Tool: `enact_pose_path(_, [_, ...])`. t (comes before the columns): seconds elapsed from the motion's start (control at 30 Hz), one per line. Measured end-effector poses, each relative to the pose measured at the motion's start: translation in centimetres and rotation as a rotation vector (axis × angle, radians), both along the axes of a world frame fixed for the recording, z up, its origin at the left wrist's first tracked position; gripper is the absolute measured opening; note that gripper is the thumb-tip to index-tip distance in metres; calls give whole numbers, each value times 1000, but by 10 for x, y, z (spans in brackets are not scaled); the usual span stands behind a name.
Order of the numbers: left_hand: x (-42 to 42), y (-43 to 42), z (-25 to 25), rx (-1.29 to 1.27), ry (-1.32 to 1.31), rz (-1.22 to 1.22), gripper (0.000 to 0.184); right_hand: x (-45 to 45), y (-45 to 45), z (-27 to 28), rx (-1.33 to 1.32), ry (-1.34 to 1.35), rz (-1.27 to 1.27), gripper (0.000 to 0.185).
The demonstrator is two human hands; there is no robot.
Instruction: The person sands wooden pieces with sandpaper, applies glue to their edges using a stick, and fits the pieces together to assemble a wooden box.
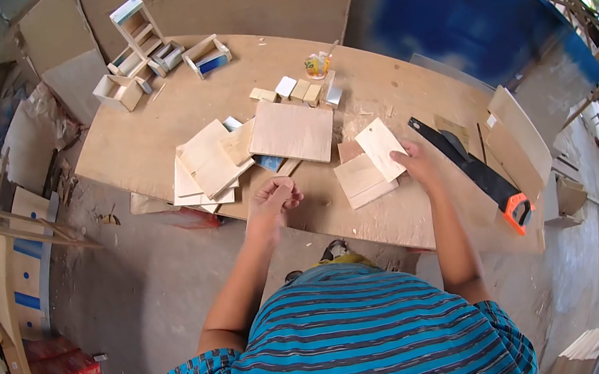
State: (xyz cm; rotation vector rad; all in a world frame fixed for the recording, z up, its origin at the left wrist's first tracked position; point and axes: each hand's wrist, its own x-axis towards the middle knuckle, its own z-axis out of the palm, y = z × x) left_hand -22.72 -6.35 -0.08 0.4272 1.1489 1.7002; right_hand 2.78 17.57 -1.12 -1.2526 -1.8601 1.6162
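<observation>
My right hand [414, 161] grips the lower right edge of a pale thin wooden board [382, 148], tilted above another light board [363, 179] on the wooden table [305, 218]. My left hand [276, 197] is at the table's front edge, its fingers curled together; whether anything small is between them cannot be made out. Beyond my left hand lies a square wooden panel [292, 131], with overlapping pale boards [209, 158] to its left. Small wooden blocks [299, 90] form a row behind the panel.
A handsaw [471, 170] with an orange handle lies at the right. A cup [317, 65] stands behind the blocks. Small wooden boxes [119, 92] and a small wooden frame [138, 28] sit at the back left. Flat boards [515, 127] lean near the right edge.
</observation>
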Motion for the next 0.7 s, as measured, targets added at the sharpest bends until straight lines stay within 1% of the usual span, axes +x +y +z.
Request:
enact_pose_path(0.1, [-16, 6, 5, -49, 60, 47, 10, -16, 34, -2, 409, -245, 128, 49])
enact_pose_path(0.2, [-24, 3, 5, -94, 103, 81, 7, -60, 15, 51, 897, -392, 69, 60])
enact_pose_path(0.27, [-25, 2, 1, -113, 120, 94, 6, -92, 10, 52, 840, -226, 246, 70])
enact_pose_path(0.33, [-19, 1, -3, -154, 116, 84, 7, -127, 0, 50, 856, -117, 499, 85])
enact_pose_path(0.43, [-7, 1, -4, -176, 121, 75, 5, -168, -18, 48, 951, -335, 570, 100])
enact_pose_path(0.53, [1, 5, -3, -198, 198, 104, 4, -182, -16, 40, 916, -437, 662, 111])
enact_pose_path(0.63, [1, 7, 4, -236, 275, 138, 6, -159, -8, 49, 912, -406, 687, 110])
enact_pose_path(0.7, [-4, 8, 5, -262, 342, 134, 6, -126, 10, 50, 821, -303, 628, 108])
